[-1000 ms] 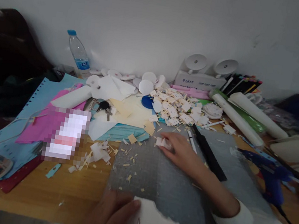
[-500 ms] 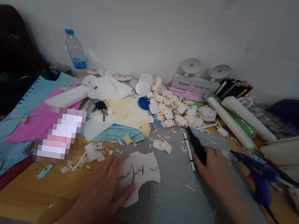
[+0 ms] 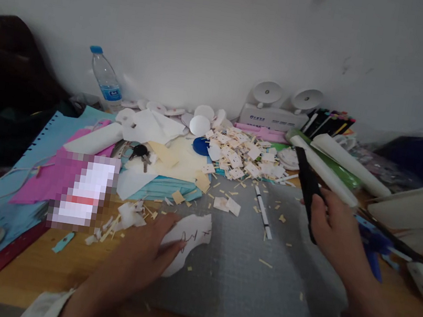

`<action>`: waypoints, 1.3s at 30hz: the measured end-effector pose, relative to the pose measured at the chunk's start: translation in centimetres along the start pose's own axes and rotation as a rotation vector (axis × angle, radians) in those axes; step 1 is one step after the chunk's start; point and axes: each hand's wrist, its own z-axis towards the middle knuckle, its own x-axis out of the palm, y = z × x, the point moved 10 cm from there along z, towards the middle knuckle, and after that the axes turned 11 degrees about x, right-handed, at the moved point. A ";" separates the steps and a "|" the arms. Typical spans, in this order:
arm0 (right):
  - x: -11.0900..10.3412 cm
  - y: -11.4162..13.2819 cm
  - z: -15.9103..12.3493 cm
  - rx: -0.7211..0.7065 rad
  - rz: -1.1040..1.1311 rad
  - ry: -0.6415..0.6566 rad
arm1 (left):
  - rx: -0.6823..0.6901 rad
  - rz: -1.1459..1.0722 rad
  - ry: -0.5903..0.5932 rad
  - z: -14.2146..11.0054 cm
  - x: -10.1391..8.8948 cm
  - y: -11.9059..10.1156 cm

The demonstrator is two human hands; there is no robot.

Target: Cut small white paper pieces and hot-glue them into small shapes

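My left hand (image 3: pixel 150 247) grips a torn-edged piece of white paper (image 3: pixel 189 237) with dark handwriting, thumb on top and fingers along its far edge. The paper lies at the left part of the grey cutting mat (image 3: pixel 232 288). My right hand (image 3: pixel 334 230) is closed around a long, slim black tool (image 3: pixel 306 186), raised over the right side of the mat and tilted away from me. Its exact kind is not clear. Left of it, a white pen (image 3: pixel 264 212) with black bands rests on the mat, among small paper scraps (image 3: pixel 227 205).
A heap of small cream paper cards (image 3: pixel 238 154) sits at the mat's back edge. A blue glue gun (image 3: pixel 374 252) lies right, partly behind my right arm. White rolls (image 3: pixel 324 170), keys (image 3: pixel 140 153), a water bottle (image 3: pixel 106 79) and blue and pink sheets (image 3: pixel 50 171) surround the mat.
My right hand has lifted the black tool from beside the pen and moved it right, partly covering the glue gun. My left hand and the paper have shifted slightly left.
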 end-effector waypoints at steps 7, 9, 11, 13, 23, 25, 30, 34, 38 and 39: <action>-2.2 2.6 -3.2 -0.106 0.121 -0.018 | 0.072 0.147 -0.350 0.3 -3.0 0.0; -1.8 4.0 -5.0 -0.194 0.137 -0.017 | 0.059 0.017 -0.492 -0.2 -3.4 -0.9; -0.8 5.7 -6.9 -0.274 0.137 0.017 | 0.046 -0.349 -0.490 0.2 -1.4 -2.2; 0.4 7.5 -8.9 -0.323 0.157 0.095 | 0.024 -0.859 -0.365 1.3 2.4 -4.3; -0.1 9.3 -12.1 -0.403 0.289 0.258 | -0.209 -1.397 -0.339 1.8 5.6 -4.7; -1.1 8.9 -11.3 -0.402 0.247 0.159 | -0.261 -1.445 -0.341 1.2 5.4 -4.1; -0.6 11.5 -11.4 -0.529 0.136 0.147 | -0.313 -1.445 -0.357 0.3 5.0 -3.5; 2.0 13.7 -13.8 -0.584 0.338 0.554 | -0.311 -1.394 -0.336 0.0 4.5 -3.4; 2.6 13.1 -14.1 -0.429 0.451 0.676 | -0.300 -1.347 -0.330 -0.3 3.8 -3.2; 2.6 12.9 -14.0 -0.399 0.452 0.668 | -0.300 -1.333 -0.331 -0.4 3.7 -3.1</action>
